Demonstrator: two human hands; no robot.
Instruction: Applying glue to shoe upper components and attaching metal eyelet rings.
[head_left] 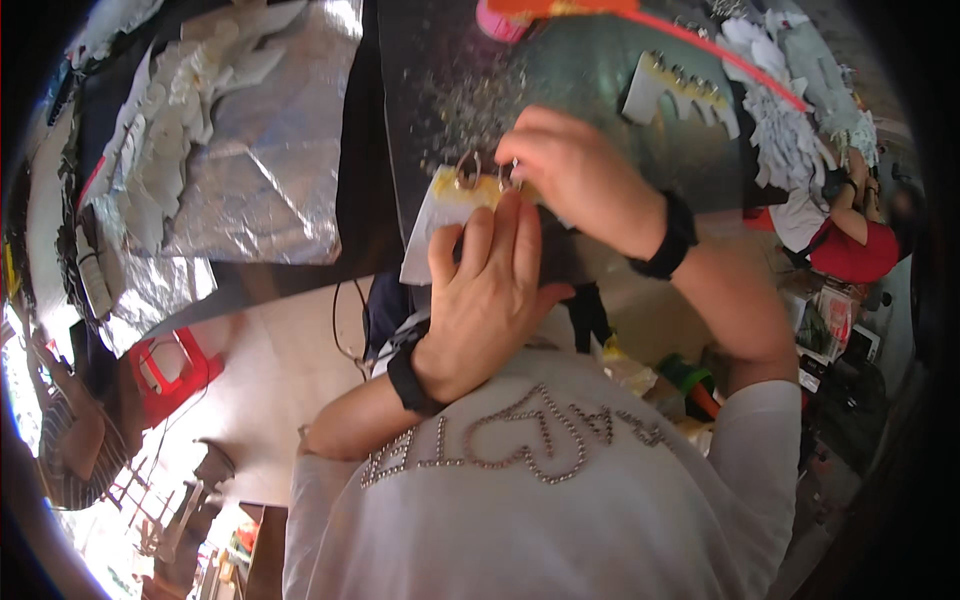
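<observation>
A white card (432, 222) with a yellowish, glue-like strip along its far edge lies at the near edge of the dark table. One metal ring (467, 170) stands up from that strip. My left hand (485, 270) rests flat on the card, fingers stretched out and pressing it down. Just beyond its fingertips, my right hand (585, 180) is closed in a pinch on a second metal ring (504, 176) at the same edge. Part of the card is hidden under my left hand.
Small loose bits (475, 105) are scattered beyond the card. Another white card (680, 95) with several rings lies far right. White cut pieces (165, 125) lie on foil (270, 170) at left. A pink round container (500, 22) stands far. A red stool (172, 375) is on the floor.
</observation>
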